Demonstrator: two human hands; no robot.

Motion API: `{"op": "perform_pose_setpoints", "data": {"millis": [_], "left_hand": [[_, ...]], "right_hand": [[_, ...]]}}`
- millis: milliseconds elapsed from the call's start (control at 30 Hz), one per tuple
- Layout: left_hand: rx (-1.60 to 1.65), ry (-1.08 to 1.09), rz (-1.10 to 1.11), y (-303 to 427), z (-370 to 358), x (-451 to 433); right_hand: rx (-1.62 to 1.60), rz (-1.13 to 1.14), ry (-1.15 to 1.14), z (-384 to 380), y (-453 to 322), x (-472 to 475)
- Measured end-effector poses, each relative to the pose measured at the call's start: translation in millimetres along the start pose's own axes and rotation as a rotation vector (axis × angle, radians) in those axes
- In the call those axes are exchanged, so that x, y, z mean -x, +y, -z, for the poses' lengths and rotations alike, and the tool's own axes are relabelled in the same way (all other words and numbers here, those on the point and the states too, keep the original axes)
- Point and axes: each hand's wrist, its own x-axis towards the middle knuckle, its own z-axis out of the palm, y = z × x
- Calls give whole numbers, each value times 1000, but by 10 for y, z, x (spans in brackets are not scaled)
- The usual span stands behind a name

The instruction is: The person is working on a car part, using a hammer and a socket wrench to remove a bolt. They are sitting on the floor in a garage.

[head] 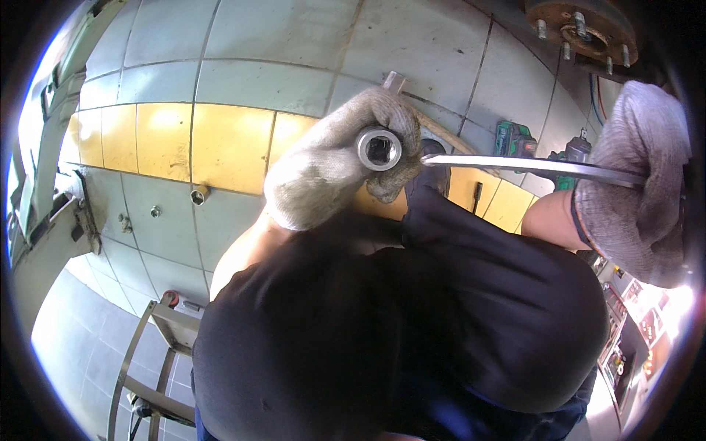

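Note:
My left hand, in a soiled knit glove, is closed around a metal socket whose open end faces the camera. A square metal end sticks out above its fingers. At the right, my gloved right hand grips a long metal bar. The bar's far tip reaches close to the left hand; whether it joins what that hand holds cannot be told. Behind the left hand, a wooden handle slants across the floor.
A rusty wheel hub with studs is at upper right. Green-black power tools lie on the tiled floor. A loose socket and a nut lie left, near a metal frame and a lift arm.

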Motion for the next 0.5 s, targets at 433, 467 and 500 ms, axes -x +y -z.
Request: {"op": "perform_pose_setpoints", "data": {"millis": [433,467,500], "left_hand": [[-261,-35,-35,-77,-72,-100],[-313,-38,-42,-82,-89,-116],[-366,-42,-48,-74,-107,-122]], "right_hand": [[-1,-7,-38,-69,47,-54],[-2,-10,-40,-68,55,-61],[-4,-10,-40,-74,57,-61]]}}
